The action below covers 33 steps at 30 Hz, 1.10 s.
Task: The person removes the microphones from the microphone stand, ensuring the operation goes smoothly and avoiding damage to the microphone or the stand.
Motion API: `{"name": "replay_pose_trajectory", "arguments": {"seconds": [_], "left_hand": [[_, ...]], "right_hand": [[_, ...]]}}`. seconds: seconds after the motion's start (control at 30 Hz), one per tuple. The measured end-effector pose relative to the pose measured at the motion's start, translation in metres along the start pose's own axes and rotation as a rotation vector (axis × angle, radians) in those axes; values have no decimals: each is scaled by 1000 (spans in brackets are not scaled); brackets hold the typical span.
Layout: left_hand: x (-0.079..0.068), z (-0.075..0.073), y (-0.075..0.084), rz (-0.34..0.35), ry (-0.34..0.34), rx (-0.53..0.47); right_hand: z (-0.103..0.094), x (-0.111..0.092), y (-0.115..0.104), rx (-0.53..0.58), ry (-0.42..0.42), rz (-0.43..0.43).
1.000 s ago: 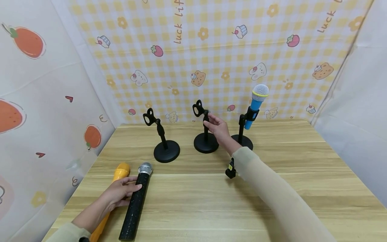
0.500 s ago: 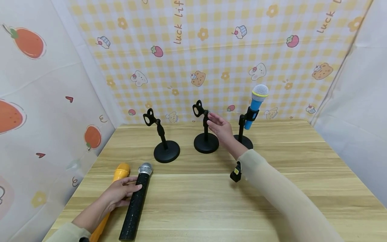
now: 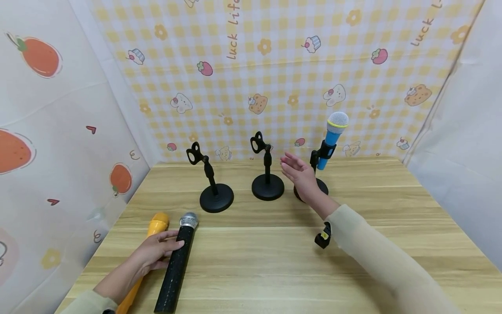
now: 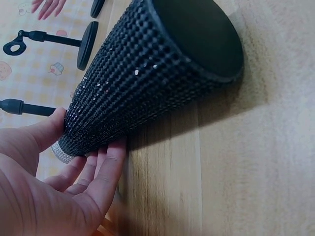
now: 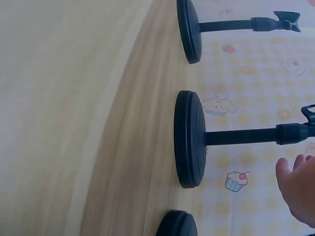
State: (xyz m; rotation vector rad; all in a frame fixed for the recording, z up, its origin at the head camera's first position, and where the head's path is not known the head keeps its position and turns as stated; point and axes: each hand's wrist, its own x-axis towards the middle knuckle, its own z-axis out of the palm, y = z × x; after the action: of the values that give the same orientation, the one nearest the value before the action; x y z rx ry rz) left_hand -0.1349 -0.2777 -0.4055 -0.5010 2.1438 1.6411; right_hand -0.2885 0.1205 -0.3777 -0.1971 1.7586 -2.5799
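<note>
In the head view my left hand [image 3: 154, 250] grips a black microphone [image 3: 174, 270] with a silver mesh head at the table's left. Its thumb lies on one side of the studded body and its fingers on the other, as the left wrist view shows. Beside it, partly under my forearm, lies an orange microphone [image 3: 158, 223]. My right hand [image 3: 303, 178] is in the air with relaxed fingers, holding nothing. It is between the middle black microphone stand [image 3: 268, 188] and the right stand [image 3: 323, 186], whose clip bears a blue microphone [image 3: 331, 138].
Another black stand [image 3: 216, 199] with a bare clip stands at the left of the row. Behind the wooden table [image 3: 251, 270] hangs a yellow checked cloth [image 3: 235, 87]. White sheets flank both sides.
My right hand has drawn away from the middle stand, moving right and slightly down toward the right stand. The left hand and black microphone have stayed in place.
</note>
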Motion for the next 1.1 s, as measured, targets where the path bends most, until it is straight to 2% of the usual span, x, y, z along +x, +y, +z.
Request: {"name": "replay_pose_trajectory", "arguments": {"seconds": [0.33,0.77,1.1], "left_hand": [[-1,1,-1,6,0,14],[1,1,-2,24,-3,18],[1,1,-3,18,3,13]], "right_hand": [[-20,-20,-9,33,5,-73],[-44,-35,-16,68,61,-88],[-59,-45,-15,79,158,-109]]}}
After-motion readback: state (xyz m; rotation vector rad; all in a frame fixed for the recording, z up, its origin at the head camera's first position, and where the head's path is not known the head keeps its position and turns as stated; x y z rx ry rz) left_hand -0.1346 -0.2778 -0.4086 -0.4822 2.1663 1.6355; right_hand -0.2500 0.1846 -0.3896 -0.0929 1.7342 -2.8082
